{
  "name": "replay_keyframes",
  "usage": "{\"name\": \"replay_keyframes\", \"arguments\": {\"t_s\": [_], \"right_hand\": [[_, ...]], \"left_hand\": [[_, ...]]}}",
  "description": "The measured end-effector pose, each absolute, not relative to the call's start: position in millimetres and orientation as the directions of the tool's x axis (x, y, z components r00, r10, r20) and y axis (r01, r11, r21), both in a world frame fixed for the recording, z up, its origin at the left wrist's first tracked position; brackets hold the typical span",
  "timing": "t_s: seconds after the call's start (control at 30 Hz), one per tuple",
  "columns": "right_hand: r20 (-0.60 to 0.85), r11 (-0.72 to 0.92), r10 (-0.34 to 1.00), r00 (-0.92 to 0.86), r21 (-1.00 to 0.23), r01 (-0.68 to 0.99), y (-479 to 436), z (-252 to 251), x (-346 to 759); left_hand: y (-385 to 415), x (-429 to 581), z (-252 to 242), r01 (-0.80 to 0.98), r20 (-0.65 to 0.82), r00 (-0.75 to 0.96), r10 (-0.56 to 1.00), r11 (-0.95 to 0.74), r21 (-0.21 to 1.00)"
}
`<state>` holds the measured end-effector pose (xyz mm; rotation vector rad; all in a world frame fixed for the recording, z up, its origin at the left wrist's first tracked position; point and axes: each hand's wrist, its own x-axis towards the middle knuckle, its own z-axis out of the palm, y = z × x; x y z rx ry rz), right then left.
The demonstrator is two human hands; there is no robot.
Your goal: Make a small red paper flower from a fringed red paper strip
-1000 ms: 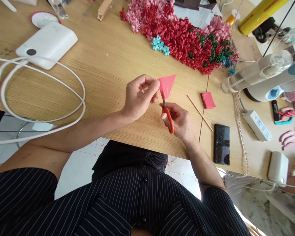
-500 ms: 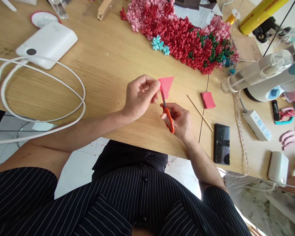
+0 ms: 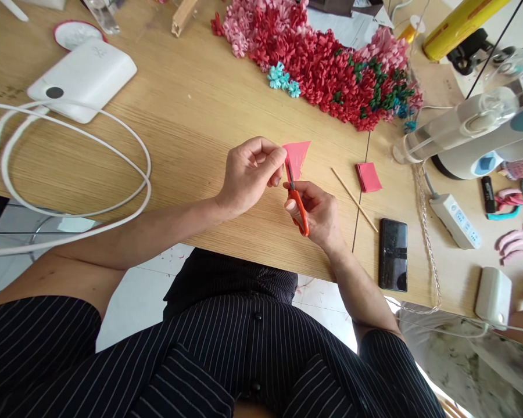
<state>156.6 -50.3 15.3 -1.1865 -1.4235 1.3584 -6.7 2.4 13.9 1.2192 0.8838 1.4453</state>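
1. A person's left hand (image 3: pixel 249 173) pinches a triangular piece of pink paper (image 3: pixel 297 158) between thumb and fingers, the grip closed tight on one corner, above a wooden counter (image 3: pixel 192 116).
2. The right hand (image 3: pixel 316 212) curls narrow around a pair of orange scissors (image 3: pixel 300 213), gripping the handles, with the metal blades set against the lower part of the paper. How far the blades stand apart is too small to tell.
3. The paper is held in the air between the two hands, close to the person's fingers and clear of the counter top.
4. Just to the right of the hands lie a thin wooden stick (image 3: pixel 354 200) and a small stack of pink paper squares (image 3: pixel 368 177). A black smartphone (image 3: pixel 393 254) rests nearer the counter's edge.
5. Farther forward, a large mass of red and pink paper flowers (image 3: pixel 322 69) spreads across the counter, with a cluster of teal paper flowers (image 3: pixel 281 76) at its front edge.
6. At the right, a white power strip (image 3: pixel 454 220) lies beside a braided cord (image 3: pixel 427 249).
7. At the left, a looped white cable (image 3: pixel 70 162) lies partly over a white plastic device (image 3: pixel 82 78).
8. A black pinstriped shirt (image 3: pixel 200 354) fills the bottom of the view.
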Motion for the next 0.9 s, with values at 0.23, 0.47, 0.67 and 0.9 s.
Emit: {"name": "replay_keyframes", "arguments": {"t_s": [0.23,0.47,0.67,0.9], "right_hand": [[-0.055,-0.037,0.975,-0.213,-0.995,0.090,-49.7,14.8,157.1],[-0.055,-0.035,0.975,-0.214,-0.995,0.095,-49.9,15.1,156.6],[-0.048,-0.023,0.975,-0.216,-0.993,0.117,-50.3,13.1,158.1],[-0.056,-0.030,0.978,-0.203,-0.991,0.130,-50.5,14.0,157.5]], "left_hand": [[3.2,-6.2,14.1,-0.229,0.227,0.008,0.974,-0.220,0.948],[2.8,-5.5,17.0,-0.241,0.160,0.015,0.987,-0.152,0.959],[7.0,-6.7,15.8,-0.232,0.161,-0.010,0.987,-0.159,0.960],[4.9,-6.0,14.3,-0.218,0.193,-0.007,0.981,-0.190,0.957]]}}
